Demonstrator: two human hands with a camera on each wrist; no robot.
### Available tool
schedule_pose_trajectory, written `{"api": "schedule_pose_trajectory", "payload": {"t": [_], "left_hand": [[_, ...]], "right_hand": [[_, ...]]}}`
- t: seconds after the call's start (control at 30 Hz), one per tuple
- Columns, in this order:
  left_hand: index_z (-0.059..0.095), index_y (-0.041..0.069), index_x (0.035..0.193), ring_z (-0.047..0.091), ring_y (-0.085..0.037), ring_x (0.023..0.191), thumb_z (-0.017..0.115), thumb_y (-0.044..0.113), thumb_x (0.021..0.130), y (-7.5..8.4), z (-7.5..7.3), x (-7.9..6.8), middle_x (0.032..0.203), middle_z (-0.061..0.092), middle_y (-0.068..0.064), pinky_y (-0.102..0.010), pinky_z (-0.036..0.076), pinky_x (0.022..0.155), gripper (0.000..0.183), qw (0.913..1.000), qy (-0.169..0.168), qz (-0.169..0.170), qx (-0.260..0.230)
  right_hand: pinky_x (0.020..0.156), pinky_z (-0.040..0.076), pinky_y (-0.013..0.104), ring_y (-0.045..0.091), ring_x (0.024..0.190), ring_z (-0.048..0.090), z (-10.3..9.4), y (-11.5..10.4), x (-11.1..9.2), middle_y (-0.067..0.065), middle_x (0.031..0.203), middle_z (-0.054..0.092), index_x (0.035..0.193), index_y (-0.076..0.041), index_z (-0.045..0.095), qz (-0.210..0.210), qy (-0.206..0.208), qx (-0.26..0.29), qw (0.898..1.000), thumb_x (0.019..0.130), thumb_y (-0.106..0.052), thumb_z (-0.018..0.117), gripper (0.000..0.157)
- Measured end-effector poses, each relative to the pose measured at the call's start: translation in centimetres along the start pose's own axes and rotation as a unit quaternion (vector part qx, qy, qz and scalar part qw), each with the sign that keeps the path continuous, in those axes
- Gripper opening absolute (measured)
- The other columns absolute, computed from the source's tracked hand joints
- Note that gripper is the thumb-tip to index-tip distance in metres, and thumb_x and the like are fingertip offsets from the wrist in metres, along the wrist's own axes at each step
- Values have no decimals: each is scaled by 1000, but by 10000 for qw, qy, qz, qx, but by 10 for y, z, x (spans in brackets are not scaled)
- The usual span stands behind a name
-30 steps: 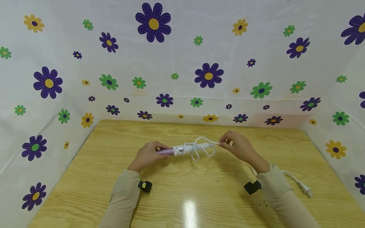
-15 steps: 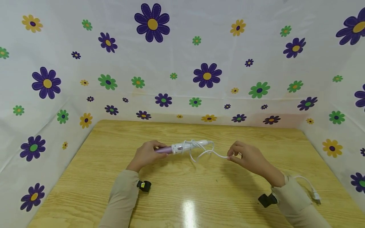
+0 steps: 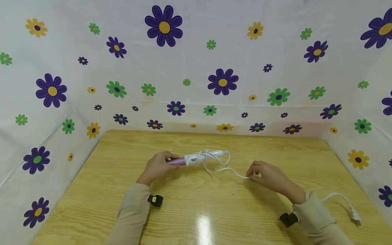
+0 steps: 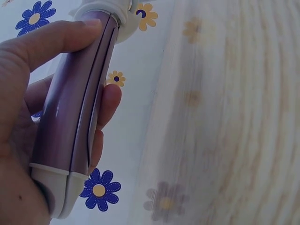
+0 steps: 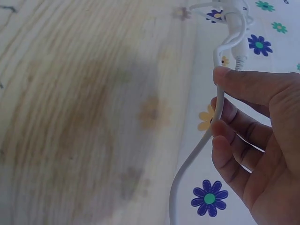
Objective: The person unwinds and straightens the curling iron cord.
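My left hand (image 3: 157, 167) grips the purple barrel (image 4: 70, 108) of a curling iron (image 3: 191, 159), thumb on one side and fingers round the other. Its white handle points to the right, with the white power cord (image 3: 228, 168) looped loosely round it. Farther right, my right hand (image 3: 271, 177) pinches that cord between thumb and fingertips, as the right wrist view shows on the cord (image 5: 187, 161). Past the right wrist the cord comes out again and ends in a white two-pin plug (image 3: 355, 215), near the table's right side. The sleeve hides the stretch between.
Under everything lies a wood-grain table (image 3: 183, 200). A white cloth (image 3: 190, 61) printed with purple, green and yellow flowers walls off the back and both sides. Black wrist cameras (image 3: 156, 200) are strapped to both forearms.
My right hand has moved right and toward me, drawing the cord outward and lower; the loops at the handle have loosened. The plug has shifted right. My left hand stays put on the barrel.
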State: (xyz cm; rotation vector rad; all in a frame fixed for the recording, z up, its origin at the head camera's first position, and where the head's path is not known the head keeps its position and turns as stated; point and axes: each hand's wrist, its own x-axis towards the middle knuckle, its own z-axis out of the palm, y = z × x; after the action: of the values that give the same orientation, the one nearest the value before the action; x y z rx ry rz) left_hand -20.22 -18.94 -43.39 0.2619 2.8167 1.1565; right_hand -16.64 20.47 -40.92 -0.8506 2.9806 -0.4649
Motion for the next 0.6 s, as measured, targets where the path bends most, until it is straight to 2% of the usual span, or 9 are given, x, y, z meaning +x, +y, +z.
{"api": "schedule_pose_trajectory", "payload": {"t": [0.2, 0.6], "left_hand": [[74, 23, 109, 62, -18, 89, 80, 32, 77, 0, 0, 0, 109, 69, -2, -34, 48, 75, 34, 10000, 14, 38, 28], [74, 21, 108, 61, -18, 88, 80, 30, 77, 1, 0, -1, 108, 69, -4, -34, 48, 75, 32, 10000, -37, 24, 9]], "right_hand": [[67, 48, 28, 8, 80, 59, 7, 5, 2, -9, 89, 63, 90, -21, 72, 176, -183, 210, 9995, 87, -17, 70, 6], [68, 49, 26, 7, 78, 58, 25, 18, 5, -8, 88, 64, 89, -19, 73, 142, -236, 374, 9989, 86, -12, 68, 9]]}}
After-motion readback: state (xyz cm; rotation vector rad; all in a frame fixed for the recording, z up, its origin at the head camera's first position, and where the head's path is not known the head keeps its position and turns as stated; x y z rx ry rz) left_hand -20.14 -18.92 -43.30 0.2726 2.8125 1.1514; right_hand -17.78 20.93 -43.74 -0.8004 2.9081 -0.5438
